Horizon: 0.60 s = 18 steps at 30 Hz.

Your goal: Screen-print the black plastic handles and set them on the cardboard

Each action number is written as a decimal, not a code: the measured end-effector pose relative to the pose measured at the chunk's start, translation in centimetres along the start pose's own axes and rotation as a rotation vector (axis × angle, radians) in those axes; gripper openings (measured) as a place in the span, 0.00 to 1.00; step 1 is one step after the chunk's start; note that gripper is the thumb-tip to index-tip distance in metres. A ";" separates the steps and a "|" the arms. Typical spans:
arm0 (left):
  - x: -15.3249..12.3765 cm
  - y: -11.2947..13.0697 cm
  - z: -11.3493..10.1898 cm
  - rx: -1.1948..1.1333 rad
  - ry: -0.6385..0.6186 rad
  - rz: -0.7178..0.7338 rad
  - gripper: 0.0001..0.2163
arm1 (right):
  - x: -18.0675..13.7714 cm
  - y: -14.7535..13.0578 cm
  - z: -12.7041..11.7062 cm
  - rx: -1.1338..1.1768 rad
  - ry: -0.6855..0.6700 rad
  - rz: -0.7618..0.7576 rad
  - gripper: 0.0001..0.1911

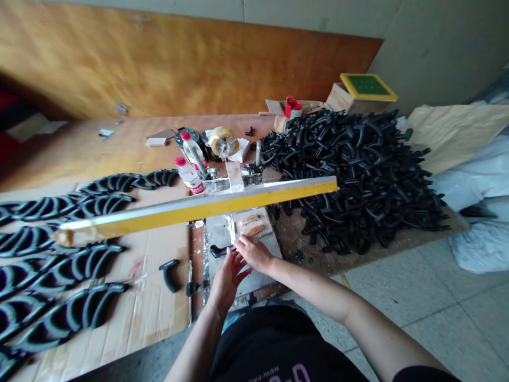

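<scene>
A black plastic handle [218, 251] is held above the grey work plate [218, 232], with its free end pointing left. My left hand [227, 278] grips it near its right end between thumb and fingers, the other fingers loosely curled. Closed in a pinch, my right hand [255, 253] meets the same end; its fingertips partly hide the piece. Just beyond the right hand lie small orange-brown pieces [252, 228] on the plate. One more curved black handle [170, 276] rests alone on the cardboard to the left.
A long yellow-and-silver bar [199, 208] crosses above the work plate. Rows of black handles [91, 260] lie on cardboard [155, 310] at left. A large heap of black handles [358, 175] is piled at right. Bottles [190, 175] and a tape roll [223, 142] stand behind.
</scene>
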<state>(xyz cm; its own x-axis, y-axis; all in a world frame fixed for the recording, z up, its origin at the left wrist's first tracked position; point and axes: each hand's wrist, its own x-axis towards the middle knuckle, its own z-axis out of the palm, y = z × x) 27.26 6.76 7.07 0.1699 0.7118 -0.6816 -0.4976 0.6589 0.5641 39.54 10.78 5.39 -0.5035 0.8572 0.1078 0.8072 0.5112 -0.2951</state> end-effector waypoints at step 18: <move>0.3 3.9 -22.6 0.194 0.727 0.282 0.10 | -1.3 17.8 -2.1 0.097 0.255 0.845 0.14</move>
<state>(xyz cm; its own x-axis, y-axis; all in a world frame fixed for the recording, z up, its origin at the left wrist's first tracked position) 6.10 4.03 -1.45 -0.5699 0.5653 -0.5963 -0.2711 0.5557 0.7859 55.24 18.87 2.01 0.3417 0.9396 0.0220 0.8426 -0.2959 -0.4499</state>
